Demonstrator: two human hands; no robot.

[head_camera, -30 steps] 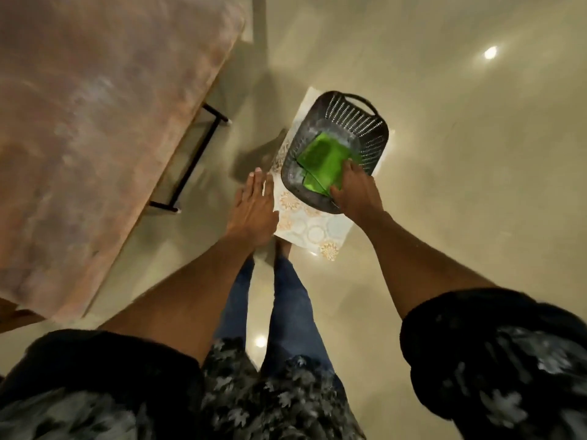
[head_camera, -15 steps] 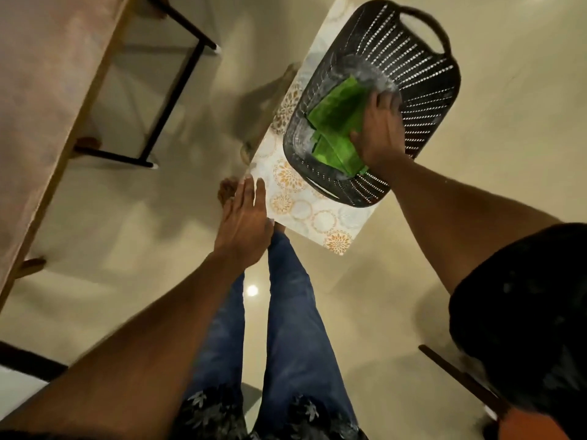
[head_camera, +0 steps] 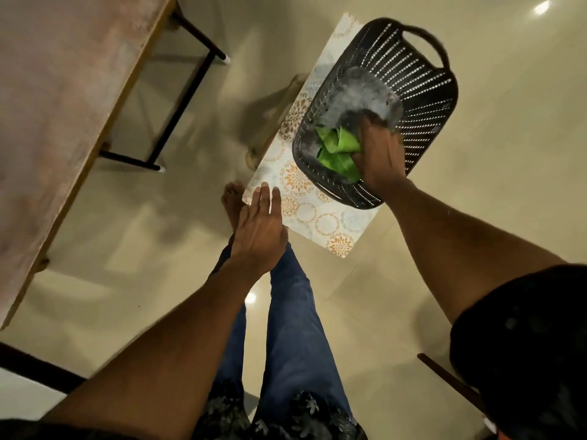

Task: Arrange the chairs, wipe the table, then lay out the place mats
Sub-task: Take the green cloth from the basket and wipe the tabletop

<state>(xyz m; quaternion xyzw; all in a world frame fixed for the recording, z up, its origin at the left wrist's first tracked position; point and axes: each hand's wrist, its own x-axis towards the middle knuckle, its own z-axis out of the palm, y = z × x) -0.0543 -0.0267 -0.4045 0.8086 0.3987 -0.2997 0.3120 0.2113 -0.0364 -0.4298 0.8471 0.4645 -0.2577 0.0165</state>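
Note:
A black slatted plastic basket (head_camera: 422, 81) stands on a low surface covered with a white, orange-patterned mat (head_camera: 305, 204). Inside the basket lies a green cloth (head_camera: 336, 147), bunched up, over a greyish blurred sheet (head_camera: 362, 93). My right hand (head_camera: 378, 160) is down in the basket and grips the green cloth. My left hand (head_camera: 259, 230) hovers flat, fingers straight, above the near left corner of the patterned mat, holding nothing. The pinkish-brown table (head_camera: 63, 100) fills the upper left.
The table's black metal leg frame (head_camera: 187, 90) stands on the glossy beige floor left of the basket. My legs in blue jeans (head_camera: 292, 328) and a bare foot (head_camera: 232, 198) are below. A dark chair part (head_camera: 444, 379) shows at the lower right.
The view has closed in on the basket. My right hand has gone from lying on the flat green cloth to bunching it in its fingers. The left hand stays open beside the mat.

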